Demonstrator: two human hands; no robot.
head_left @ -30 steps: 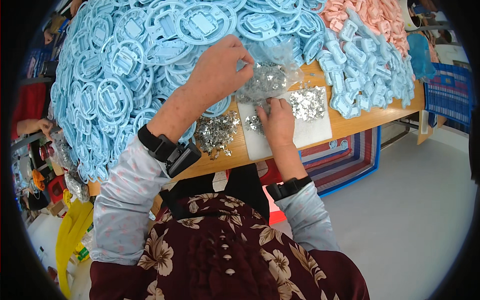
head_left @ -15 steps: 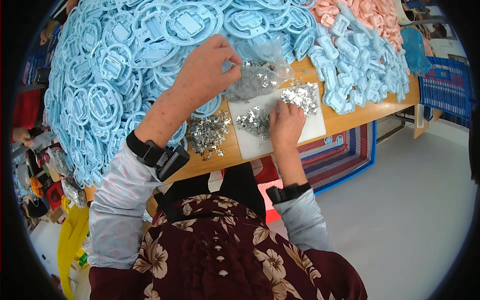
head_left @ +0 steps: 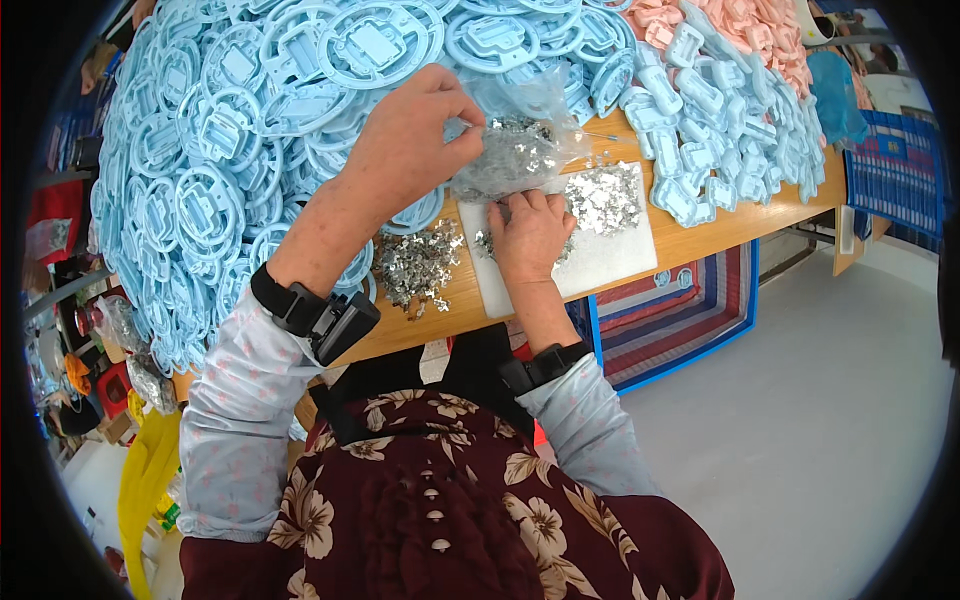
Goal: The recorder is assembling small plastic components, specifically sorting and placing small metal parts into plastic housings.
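A clear plastic bag (head_left: 535, 100) holding many small silvery metal pieces (head_left: 515, 150) rests at the far edge of a white board (head_left: 625, 258). My left hand (head_left: 420, 140) is closed in a pinch at the bag's left edge. Over the board my right hand (head_left: 530, 238) has its fingers curled down onto the left heap of metal pieces, just in front of the bag. Whatever its fingertips hold is hidden beneath them. A brighter heap of metal pieces (head_left: 607, 197) lies to its right on the board, and another heap (head_left: 418, 265) sits on the bare wood to the left.
Pale blue oval plastic parts (head_left: 225, 125) are piled high over the wooden table's (head_left: 745, 215) left and back. Smaller blue parts (head_left: 690, 130) and pink parts (head_left: 765, 35) are heaped at the right. A striped, blue-rimmed container (head_left: 690, 310) stands below the front edge.
My right hand has moved left, from beside the bright heap to over the left heap near the bag. My left hand stays pinched at the bag's edge.
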